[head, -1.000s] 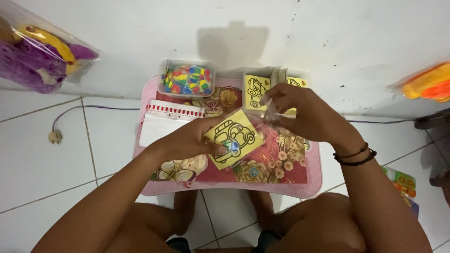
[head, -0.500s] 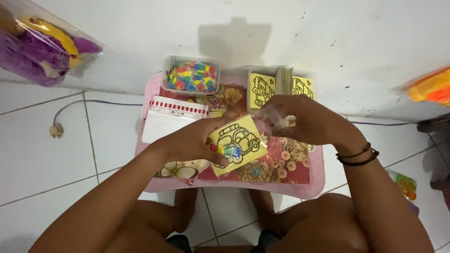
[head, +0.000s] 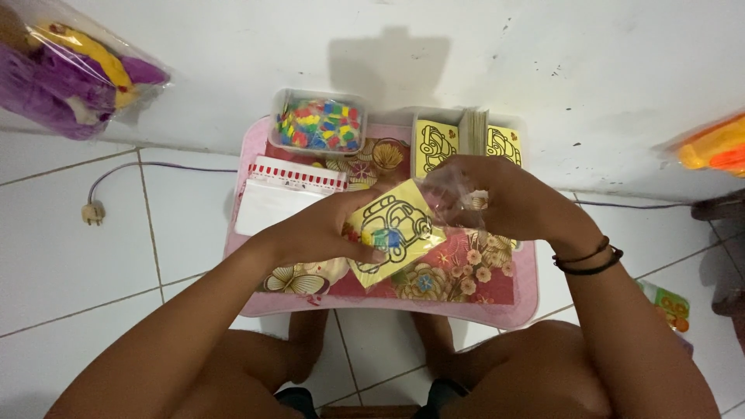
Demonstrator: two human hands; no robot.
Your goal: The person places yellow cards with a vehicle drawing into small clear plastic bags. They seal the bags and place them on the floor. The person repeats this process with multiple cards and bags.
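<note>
My left hand (head: 326, 229) grips a yellow square card with a black car outline (head: 394, 231) over the pink floral lap table (head: 497, 299). A small blue and green packet lies on the card under my thumb. My right hand (head: 504, 198) pinches a clear plastic sleeve (head: 450, 194) at the card's upper right corner. I cannot tell whether the card's corner is inside the sleeve.
A clear tub of several coloured packets (head: 320, 124) stands at the table's back left, a box of yellow cards (head: 466, 140) at the back right. A white pack with a red-striped edge (head: 279, 194) lies left. A bagged purple toy (head: 70, 74) and a cable plug (head: 93, 213) lie on the tiles.
My right hand came down from the card box with the clear sleeve and met the card. My left hand kept the card, shifting it slightly.
</note>
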